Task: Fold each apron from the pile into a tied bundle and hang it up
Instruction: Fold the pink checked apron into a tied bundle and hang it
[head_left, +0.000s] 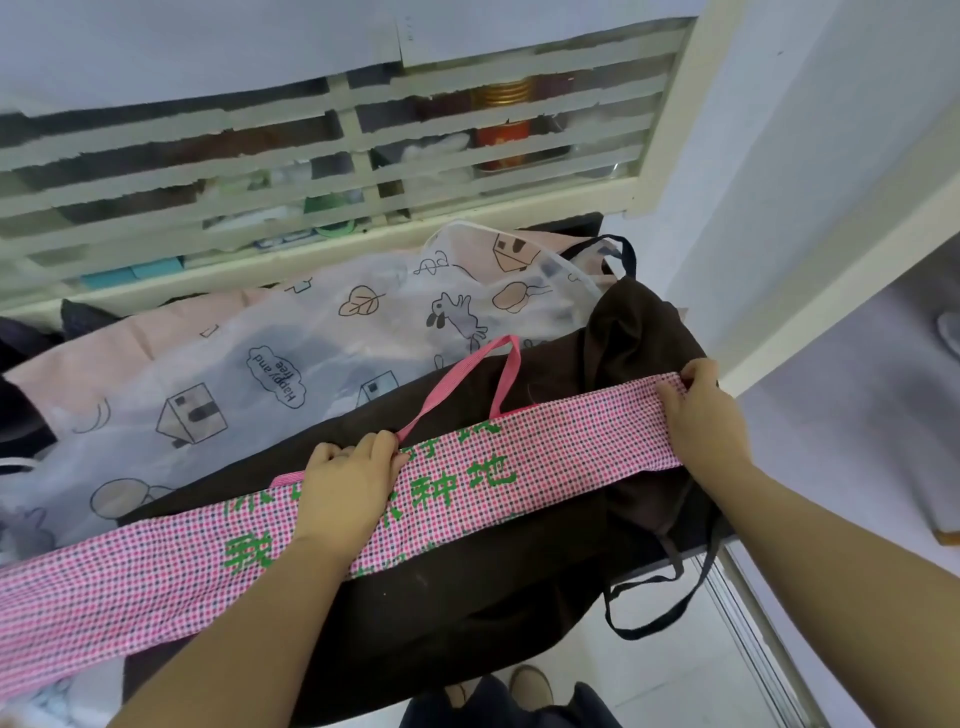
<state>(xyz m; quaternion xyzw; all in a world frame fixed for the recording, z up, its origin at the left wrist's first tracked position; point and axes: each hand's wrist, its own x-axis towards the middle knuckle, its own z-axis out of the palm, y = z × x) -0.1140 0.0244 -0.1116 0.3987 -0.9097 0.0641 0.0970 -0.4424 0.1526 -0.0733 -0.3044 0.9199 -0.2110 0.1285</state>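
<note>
White walls and a white slatted cabinet front (332, 156) fill the background; through the gaps between its slats a red tin with a gold ribbed lid (503, 130) shows on a shelf inside, along with teal and green items too hidden to identify. Below the cabinet, a pile of aprons covers a work surface. At the back lies a translucent white apron (291, 364) printed with houses, leaves and rabbits, over a pale pink apron (104, 348). A dark brown apron (467, 597) with thin black ties (654, 613) is spread across the front.

On top of the brown apron lies a pink checked apron (545, 457), folded into a long narrow band with green characters, running from lower left to upper right. Its pink neck strap (467, 374) loops up from the band's far edge. The left hand (345, 486) presses on the band's middle, fingertips pinching the fabric where the strap begins. The right hand (701, 410) grips the band's right end, fingers curled over the edge.
</note>
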